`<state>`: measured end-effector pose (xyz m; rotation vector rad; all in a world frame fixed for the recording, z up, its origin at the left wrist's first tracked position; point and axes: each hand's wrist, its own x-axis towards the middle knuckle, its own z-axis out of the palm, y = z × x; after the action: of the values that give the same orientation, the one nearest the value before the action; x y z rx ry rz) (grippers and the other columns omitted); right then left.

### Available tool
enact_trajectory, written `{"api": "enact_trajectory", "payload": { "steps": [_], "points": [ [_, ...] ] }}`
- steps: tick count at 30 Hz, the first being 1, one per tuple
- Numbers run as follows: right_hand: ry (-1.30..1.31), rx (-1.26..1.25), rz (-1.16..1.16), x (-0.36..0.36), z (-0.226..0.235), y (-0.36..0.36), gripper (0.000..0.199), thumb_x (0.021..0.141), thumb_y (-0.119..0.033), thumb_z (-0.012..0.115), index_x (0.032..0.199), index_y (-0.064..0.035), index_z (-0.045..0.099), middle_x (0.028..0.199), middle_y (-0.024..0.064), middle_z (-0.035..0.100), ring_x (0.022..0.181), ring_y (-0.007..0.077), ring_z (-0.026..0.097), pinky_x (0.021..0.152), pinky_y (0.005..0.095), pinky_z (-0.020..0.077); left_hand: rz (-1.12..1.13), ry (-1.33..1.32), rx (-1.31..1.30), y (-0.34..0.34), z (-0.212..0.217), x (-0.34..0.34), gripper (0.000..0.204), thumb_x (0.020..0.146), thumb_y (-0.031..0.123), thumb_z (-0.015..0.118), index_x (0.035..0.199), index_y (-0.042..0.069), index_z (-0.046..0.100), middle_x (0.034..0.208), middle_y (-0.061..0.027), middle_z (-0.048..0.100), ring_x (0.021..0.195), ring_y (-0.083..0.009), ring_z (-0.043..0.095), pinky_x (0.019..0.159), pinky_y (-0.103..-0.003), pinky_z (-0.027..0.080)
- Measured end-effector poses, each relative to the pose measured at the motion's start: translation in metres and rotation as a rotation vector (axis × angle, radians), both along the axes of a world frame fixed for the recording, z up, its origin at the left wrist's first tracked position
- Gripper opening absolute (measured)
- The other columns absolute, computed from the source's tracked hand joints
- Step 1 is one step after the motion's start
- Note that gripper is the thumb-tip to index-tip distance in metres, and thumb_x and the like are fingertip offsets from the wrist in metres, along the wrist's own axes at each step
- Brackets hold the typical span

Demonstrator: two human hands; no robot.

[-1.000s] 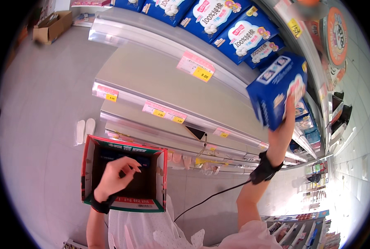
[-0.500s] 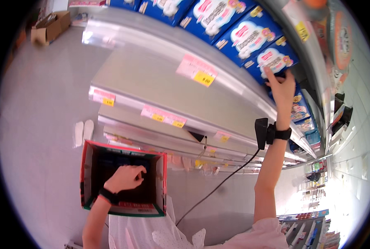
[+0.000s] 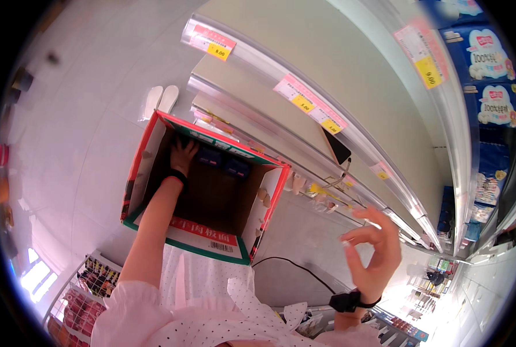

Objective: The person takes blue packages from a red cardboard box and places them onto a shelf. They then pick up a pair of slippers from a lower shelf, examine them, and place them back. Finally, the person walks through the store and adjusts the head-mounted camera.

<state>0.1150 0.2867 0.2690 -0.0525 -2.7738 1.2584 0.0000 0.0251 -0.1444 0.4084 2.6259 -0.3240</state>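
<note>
Lowered, empty right hand (image 3: pixel 369 254) spreads; left hand (image 3: pixel 183 155) grips dark packs (image 3: pixel 223 162) in carton (image 3: pixel 203 243)

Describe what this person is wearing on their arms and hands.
Both hands are bare. The left hand has a black band at the wrist, the right hand a thicker black wrist strap. Pink sleeves with small dark dots end above the elbows.

Open-topped carton (image 3: pixel 154 151), seemingly roomy beside blue boxes (image 3: pixel 223 162).
</note>
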Motion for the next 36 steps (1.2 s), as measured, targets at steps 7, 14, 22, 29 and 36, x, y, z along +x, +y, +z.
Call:
{"api": "enact_trajectory", "payload": {
  "steps": [7,14,22,29,36],
  "points": [
    [-0.223,-0.076,0.195,0.014,-0.029,-0.003,0.049,0.064,0.005,0.063,0.11,-0.0015,0.05,0.1,0.0102,0.059,0.075,0.0147,0.06,0.062,0.0233,0.0474,-0.061,0.237,0.11,-0.008,-0.026,-0.004,0.046,0.08,0.017,0.044,0.125,0.02,0.037,0.128,-0.0014,0.035,0.114,-0.0359,0.034,0.089,-0.051,0.034],
    [-0.303,0.163,0.352,0.013,-0.044,-0.001,0.043,0.071,-0.007,0.064,0.112,-0.0056,0.049,0.102,0.0098,0.057,0.078,0.0211,0.06,0.066,0.0277,0.0469,0.042,0.153,0.172,-0.005,0.026,-0.014,0.014,0.072,0.018,0.055,0.083,0.013,0.062,0.095,-0.0068,0.058,0.091,-0.0255,0.054,0.075,-0.043,0.044],
    [-0.132,0.26,0.517,-0.021,-0.062,-0.03,0.053,0.072,-0.017,0.066,0.118,-0.0033,0.043,0.111,0.0151,0.051,0.099,0.0268,0.052,0.08,0.0337,0.0425,-0.033,-0.355,1.021,-0.039,0.272,-0.003,0.047,0.055,0.027,0.074,0.091,0.001,0.058,0.087,-0.0123,0.062,0.08,-0.0217,0.06,0.069,-0.027,0.047],
    [-0.182,-0.203,0.484,-0.054,-0.045,-0.055,0.067,0.06,-0.014,0.075,0.118,-0.0014,0.044,0.112,0.0105,0.052,0.1,0.0183,0.052,0.083,0.0291,0.0406,0.18,-0.44,1.567,-0.074,0.358,-0.009,0.046,0.061,0.023,0.07,0.098,0.001,0.053,0.085,-0.0049,0.059,0.078,-0.0104,0.055,0.066,-0.022,0.043],
    [0.631,0.04,0.479,-0.104,0.049,-0.069,0.064,0.054,-0.019,0.075,0.109,0.0013,0.051,0.104,0.0139,0.055,0.094,0.0239,0.053,0.083,0.0319,0.0406,0.076,0.189,2.039,-0.091,0.389,-0.011,0.066,0.065,0.028,0.069,0.118,0.003,0.038,0.115,-0.0123,0.047,0.109,-0.0218,0.044,0.09,-0.035,0.034]
  ]
}}
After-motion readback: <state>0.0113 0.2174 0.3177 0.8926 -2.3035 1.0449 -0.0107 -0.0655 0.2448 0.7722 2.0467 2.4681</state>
